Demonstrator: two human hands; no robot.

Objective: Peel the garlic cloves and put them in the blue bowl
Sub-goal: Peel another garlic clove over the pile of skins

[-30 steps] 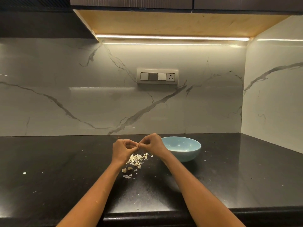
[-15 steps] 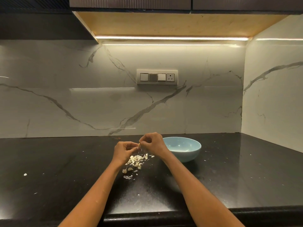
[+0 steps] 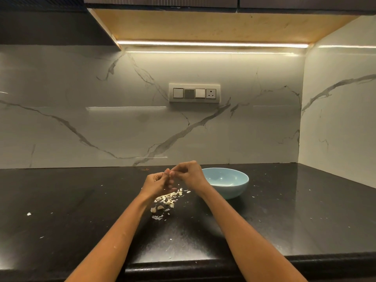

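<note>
Currently mid-peel. Left hand curls its fingers round a garlic clove, itself too small to see, above a pile of skins and cloves on the counter. Right hand pinches at the same clove, fingertips touching the left's. Blue bowl just beside, interior apparently bare: judged early, most cloves remain.

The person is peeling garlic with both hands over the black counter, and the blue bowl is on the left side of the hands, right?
Not quite. The blue bowl sits to the right of the hands, not the left; the head view shows it just beyond the right hand. The rest holds: the left hand and right hand meet fingertip to fingertip above the pile of garlic skins on the black counter.
</note>
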